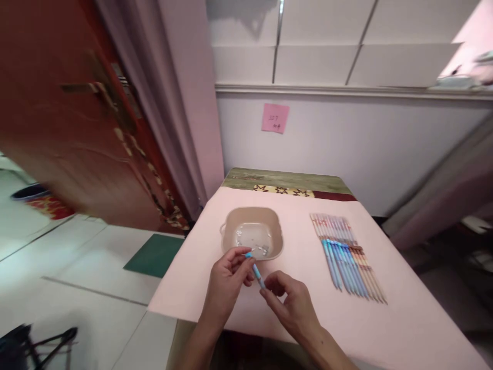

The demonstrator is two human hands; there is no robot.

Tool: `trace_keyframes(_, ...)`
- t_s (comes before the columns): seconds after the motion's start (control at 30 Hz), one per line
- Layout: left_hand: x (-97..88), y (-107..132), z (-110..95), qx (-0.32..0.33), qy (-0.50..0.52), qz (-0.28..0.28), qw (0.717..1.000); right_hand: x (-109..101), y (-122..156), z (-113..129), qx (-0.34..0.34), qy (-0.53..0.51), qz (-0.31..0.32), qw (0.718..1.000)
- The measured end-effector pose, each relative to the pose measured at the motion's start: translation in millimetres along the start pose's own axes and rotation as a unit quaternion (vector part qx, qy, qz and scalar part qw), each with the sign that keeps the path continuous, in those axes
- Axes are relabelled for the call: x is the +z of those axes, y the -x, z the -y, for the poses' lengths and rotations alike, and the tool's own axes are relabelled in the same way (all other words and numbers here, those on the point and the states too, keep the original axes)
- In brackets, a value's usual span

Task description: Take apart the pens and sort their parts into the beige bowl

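My left hand (227,280) and my right hand (288,298) meet just in front of a beige bowl (231,228). Both pinch a thin light-blue pencil (256,271): the left fingers close on its upper end, the right fingers on its lower end. The pencil slants from the bowl's near rim down to the right. Small pale scraps lie in the bowl's bottom. To the right, a row of several blue and orange pencils (346,257) lies side by side on the pink table cover (385,318).
A pink sticky note (275,118) hangs on the white wall behind the table. A dark red door (69,128) stands open at the left, with a green mat (154,254) on the tiled floor. The table's near-left corner edge is close to my left forearm.
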State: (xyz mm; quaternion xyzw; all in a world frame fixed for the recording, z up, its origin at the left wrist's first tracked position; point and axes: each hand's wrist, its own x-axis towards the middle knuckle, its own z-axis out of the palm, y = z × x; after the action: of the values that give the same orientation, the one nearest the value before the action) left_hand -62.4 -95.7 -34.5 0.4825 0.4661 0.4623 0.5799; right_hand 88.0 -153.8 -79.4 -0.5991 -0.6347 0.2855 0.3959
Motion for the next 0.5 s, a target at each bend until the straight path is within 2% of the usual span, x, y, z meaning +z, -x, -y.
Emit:
trace_keyframes(0.13,6.2,-0.8,0.9,-0.008,-0.013,-0.010,1.000,-16.5,0.0,-11.1,0.018,0.020,-0.064,0.998)
trace_keyframes(0.27,-6.9,4.6,12.6,-0.020,-0.089,0.009,0.996,-53.9,-5.7,-44.8,0.082,0.089,-0.142,0.983)
trace_keyframes(0.4,-29.4,15.6,36.7,-0.081,-0.112,0.038,0.990,-87.9,-11.5,-77.4,0.180,0.227,-0.170,0.942)
trace_keyframes(0.5,-41.5,24.3,54.1,-0.121,-0.109,0.031,0.986,-99.3,-16.7,-86.7,0.243,0.299,-0.155,0.910)
